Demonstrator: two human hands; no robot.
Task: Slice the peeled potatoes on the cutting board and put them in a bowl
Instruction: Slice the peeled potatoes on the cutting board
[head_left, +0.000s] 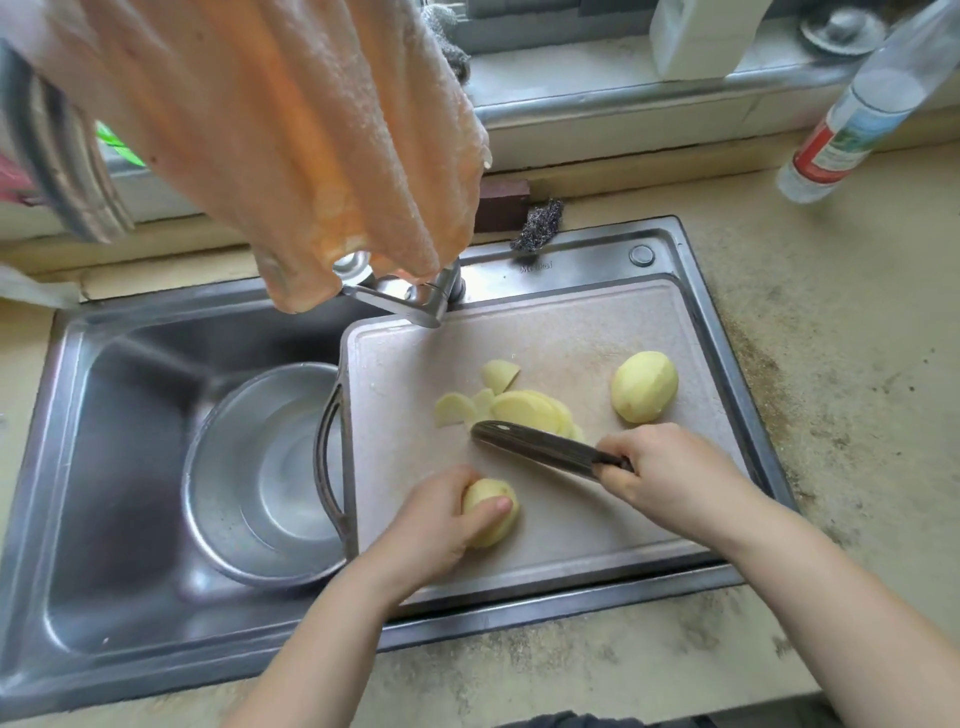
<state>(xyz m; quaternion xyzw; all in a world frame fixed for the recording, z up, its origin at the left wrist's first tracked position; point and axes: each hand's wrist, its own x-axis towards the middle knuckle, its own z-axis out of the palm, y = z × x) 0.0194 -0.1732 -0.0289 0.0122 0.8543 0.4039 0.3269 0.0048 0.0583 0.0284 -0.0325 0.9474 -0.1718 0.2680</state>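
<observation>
Two hands work low in the frame: the left hand (441, 525) grips a potato (491, 512) on the board (597, 332), the right hand (670, 473) clasps the knife (535, 447). Slices (511, 402) lie behind the blade; the bowl (260, 483) sits left.

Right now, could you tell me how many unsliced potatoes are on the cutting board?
2: one potato gripped by the left hand at the board's near edge, another potato lying free at the far right. Slices could hide more.
</observation>
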